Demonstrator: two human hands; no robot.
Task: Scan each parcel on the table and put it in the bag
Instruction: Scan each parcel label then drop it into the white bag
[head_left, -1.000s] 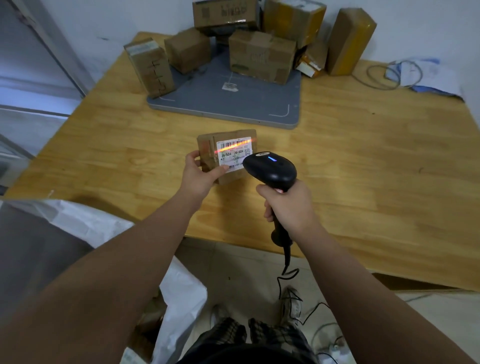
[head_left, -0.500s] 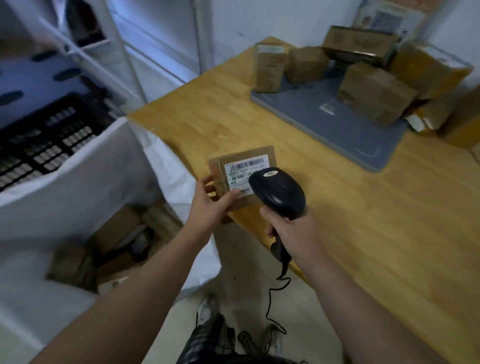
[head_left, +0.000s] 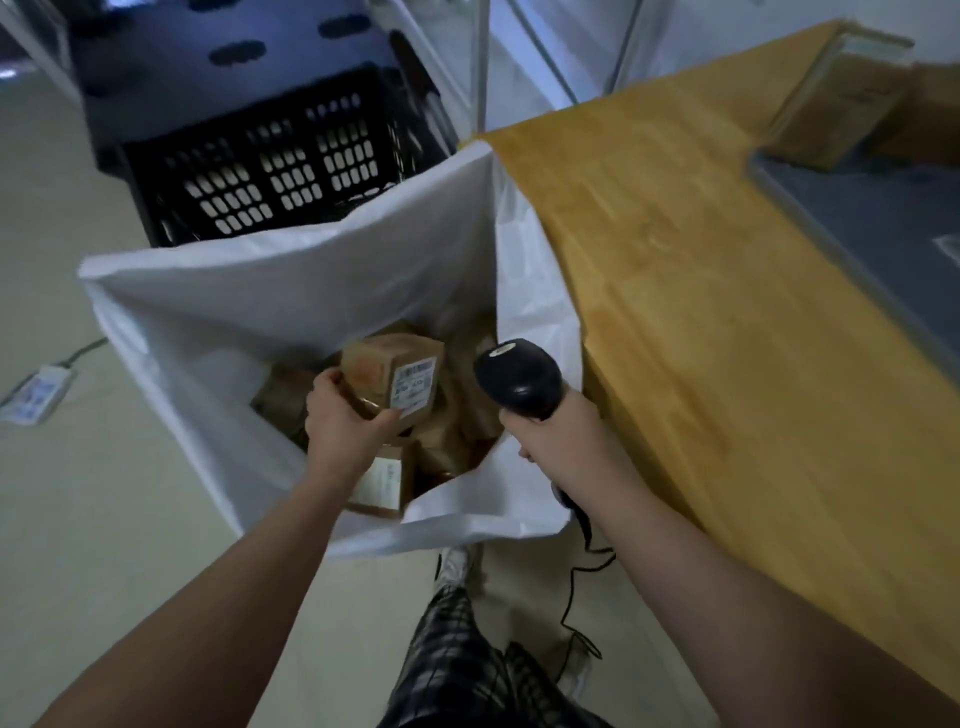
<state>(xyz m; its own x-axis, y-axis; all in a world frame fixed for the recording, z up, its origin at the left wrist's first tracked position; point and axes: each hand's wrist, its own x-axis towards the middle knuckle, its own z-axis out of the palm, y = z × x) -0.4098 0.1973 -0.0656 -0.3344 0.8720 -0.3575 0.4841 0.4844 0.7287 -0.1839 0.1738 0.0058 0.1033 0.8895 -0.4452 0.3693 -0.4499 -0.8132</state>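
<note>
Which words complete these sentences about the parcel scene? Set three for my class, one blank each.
1. The left hand holds a labelled parcel over the open white ____.
2. The right hand grips a black barcode ____.
3. The table top is made of ____.
Missing words: bag; scanner; wood.

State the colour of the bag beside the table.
White, seen in the head view: the bag.
</note>
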